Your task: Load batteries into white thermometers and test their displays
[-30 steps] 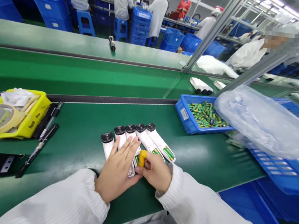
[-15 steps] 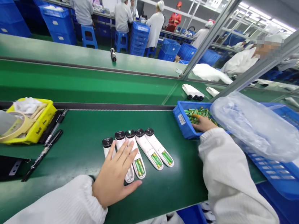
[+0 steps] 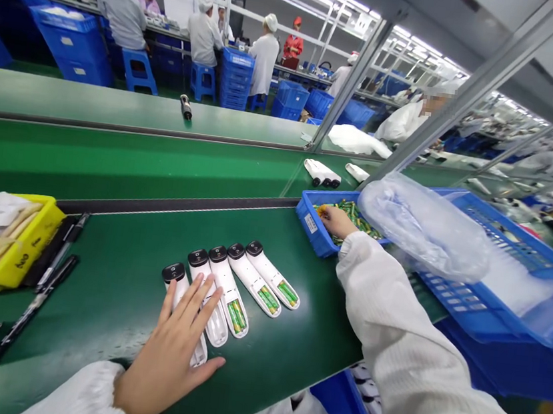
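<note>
My left hand (image 3: pixel 171 350) lies with fingers spread over the two leftmost of several white handheld devices (image 3: pixel 230 295) with black heads, set side by side. Green batteries (image 3: pixel 236 315) fill the open compartments of the three devices to the right. The visible compartment ends of the two under my left hand look bare. At the right, my right hand (image 3: pixel 338 221) reaches into a blue bin (image 3: pixel 321 241) of loose green batteries (image 3: pixel 354 211). Its fingers are bent and closed on batteries, with an orange patch at the fingertips; how many they hold is hidden.
A yellow tray (image 3: pixel 23 256) and black pens (image 3: pixel 35 308) lie at the left. A clear plastic bag (image 3: pixel 420 225) rests on a blue crate (image 3: pixel 510 316) at the right. More white devices (image 3: pixel 321 173) lie beyond the bin by a metal post (image 3: pixel 352 85). Co-workers sit across the line.
The view has swung right, so things sit further left. My right hand has shifted toward the bin's left side, its fingers now more curled. The left hand now covers the leftmost devices.
</note>
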The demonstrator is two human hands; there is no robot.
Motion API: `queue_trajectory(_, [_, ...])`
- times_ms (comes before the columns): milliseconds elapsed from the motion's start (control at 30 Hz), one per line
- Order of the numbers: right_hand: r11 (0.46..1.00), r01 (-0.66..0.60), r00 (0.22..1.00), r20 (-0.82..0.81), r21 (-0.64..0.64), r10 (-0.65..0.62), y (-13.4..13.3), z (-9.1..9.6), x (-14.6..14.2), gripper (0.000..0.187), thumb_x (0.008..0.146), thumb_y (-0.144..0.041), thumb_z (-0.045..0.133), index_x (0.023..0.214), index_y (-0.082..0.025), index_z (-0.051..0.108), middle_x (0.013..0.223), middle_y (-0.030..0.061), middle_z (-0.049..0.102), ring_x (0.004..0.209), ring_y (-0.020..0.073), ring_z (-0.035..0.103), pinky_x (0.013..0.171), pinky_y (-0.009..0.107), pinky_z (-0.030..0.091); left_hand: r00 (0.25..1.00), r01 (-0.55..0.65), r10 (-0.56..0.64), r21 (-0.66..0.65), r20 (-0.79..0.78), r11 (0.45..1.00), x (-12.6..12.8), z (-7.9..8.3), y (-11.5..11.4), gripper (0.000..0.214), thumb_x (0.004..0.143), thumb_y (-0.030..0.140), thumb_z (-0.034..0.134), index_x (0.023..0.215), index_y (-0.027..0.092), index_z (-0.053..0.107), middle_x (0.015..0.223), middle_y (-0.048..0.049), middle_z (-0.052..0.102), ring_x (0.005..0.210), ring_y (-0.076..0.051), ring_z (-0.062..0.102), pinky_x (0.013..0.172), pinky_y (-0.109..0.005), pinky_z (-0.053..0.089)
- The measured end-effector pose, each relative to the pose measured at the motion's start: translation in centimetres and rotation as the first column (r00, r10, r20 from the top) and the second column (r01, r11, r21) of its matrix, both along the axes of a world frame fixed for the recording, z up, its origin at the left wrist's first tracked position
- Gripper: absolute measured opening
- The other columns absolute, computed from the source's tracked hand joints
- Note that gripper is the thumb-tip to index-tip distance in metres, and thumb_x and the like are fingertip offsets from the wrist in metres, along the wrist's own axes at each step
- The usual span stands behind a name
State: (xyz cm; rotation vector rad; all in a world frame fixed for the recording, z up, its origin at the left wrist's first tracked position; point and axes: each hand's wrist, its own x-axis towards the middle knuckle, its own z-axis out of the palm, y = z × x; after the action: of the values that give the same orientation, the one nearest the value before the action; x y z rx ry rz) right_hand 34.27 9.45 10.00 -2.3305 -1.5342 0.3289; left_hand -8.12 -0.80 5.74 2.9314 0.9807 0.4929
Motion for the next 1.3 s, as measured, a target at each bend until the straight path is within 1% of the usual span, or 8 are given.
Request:
queue_trajectory(200, [0.967, 0.108, 0.959, -0.280, 0.232, -0.040, -0.8, 1.0, -1.0, 0.016, 0.070, -0.024, 0.073, 0.071, -0.014, 0.060, 0.069, 0.0052, 0.067, 0.067, 0.0167, 0.064, 0.068, 0.028, 0.052, 1.000, 0.009, -0.009, -0.054, -0.002, 0.998, -0.2, 0.2, 0.0, 0.075, 0.086, 0.043, 0.050, 0.148, 0.015, 0.018, 0.152, -0.0118, 0.027, 0.140, -0.032, 0.023, 0.110, -0.059, 0.025])
queue_trajectory(467, [0.896, 0.205, 0.819, -0.570, 0.394, 0.063, -2.9, 4.4, -4.2, 0.043, 0.063, -0.056, 0.072, 0.075, -0.018, 0.058, 0.059, -0.0002, 0.055, 0.051, 0.0125, 0.051, 0.041, 0.023, 0.037, 1.000, 0.013, -0.013, -0.112, 0.002, 0.994, -0.2, 0.3, -0.1, 0.077, 0.085, 0.039, 0.051, 0.148, 0.015, 0.015, 0.154, -0.0104, 0.024, 0.142, -0.030, 0.019, 0.110, -0.055, 0.029])
queue_trajectory(667, [0.925, -0.022, 0.567, -0.757, 0.380, 0.325, -6.1, 7.1, -12.0, 0.044, 0.054, -0.045, 0.084, 0.077, -0.017, 0.059, 0.061, -0.0027, 0.057, 0.047, 0.0063, 0.047, 0.044, 0.019, 0.038, 0.998, -0.035, 0.044, -0.172, 0.051, 0.985, -0.3, 0.2, -0.2, 0.083, 0.084, 0.042, 0.053, 0.147, 0.010, 0.010, 0.154, -0.0145, 0.021, 0.142, -0.028, 0.020, 0.109, -0.049, 0.035])
queue_trajectory(800, [0.938, -0.250, 0.463, -0.822, 0.239, 0.333, -8.5, 5.8, -18.2, 0.039, 0.059, -0.040, 0.082, 0.073, -0.017, 0.054, 0.059, -0.0027, 0.056, 0.044, 0.0065, 0.046, 0.041, 0.018, 0.035, 0.997, -0.044, 0.055, -0.183, 0.058, 0.982, -0.3, 0.0, -0.3, 0.082, 0.083, 0.041, 0.055, 0.146, 0.010, 0.013, 0.153, -0.0154, 0.023, 0.141, -0.028, 0.021, 0.110, -0.049, 0.033])
queue_trajectory(900, [0.907, -0.388, 0.569, -0.732, 0.163, 0.375, -10.3, 3.2, -21.8, 0.028, 0.068, -0.033, 0.074, 0.073, -0.017, 0.051, 0.050, -0.0076, 0.044, 0.041, 0.0064, 0.039, 0.042, 0.018, 0.030, 0.996, -0.042, 0.056, -0.179, 0.068, 0.983, -0.2, -0.1, -0.2, 0.079, 0.083, 0.037, 0.054, 0.145, 0.009, 0.014, 0.153, -0.0157, 0.025, 0.141, -0.027, 0.022, 0.111, -0.049, 0.033])
queue_trajectory(1000, [0.825, -0.564, 0.755, -0.382, 0.038, 0.533, -12.2, 0.9, -24.1, 0.009, 0.074, -0.016, 0.064, 0.073, -0.015, 0.055, 0.055, -0.0033, 0.050, 0.051, 0.0109, 0.049, 0.049, 0.021, 0.034, 0.994, -0.043, 0.059, -0.170, 0.087, 0.984, -0.1, 0.0, -0.2, 0.076, 0.083, 0.034, 0.053, 0.145, 0.009, 0.015, 0.151, -0.0165, 0.028, 0.140, -0.028, 0.024, 0.110, -0.049, 0.034])
queue_trajectory(1133, [0.708, -0.687, 0.727, -0.133, -0.167, 0.674, -14.0, -0.2, -25.1, 0.020, 0.081, -0.010, 0.054, 0.098, -0.015, 0.064, 0.083, 0.0060, 0.065, 0.070, 0.0186, 0.061, 0.060, 0.026, 0.039, 0.994, -0.042, 0.059, -0.168, 0.097, 0.985, -0.1, 0.1, -0.2, 0.074, 0.083, 0.031, 0.052, 0.144, 0.008, 0.018, 0.150, -0.0168, 0.030, 0.140, -0.028, 0.025, 0.110, -0.049, 0.035])
queue_trajectory(1300, [0.687, -0.690, 0.716, -0.074, -0.226, 0.694, -13.7, 0.1, -24.6, 0.008, 0.078, -0.011, 0.057, 0.073, -0.015, 0.061, 0.070, 0.0034, 0.063, 0.060, 0.0164, 0.059, 0.053, 0.024, 0.034, 0.994, -0.045, 0.062, -0.184, 0.086, 0.982, 0.0, 0.2, -0.1, 0.073, 0.083, 0.032, 0.052, 0.143, 0.007, 0.020, 0.150, -0.0170, 0.031, 0.140, -0.027, 0.026, 0.110, -0.049, 0.034])
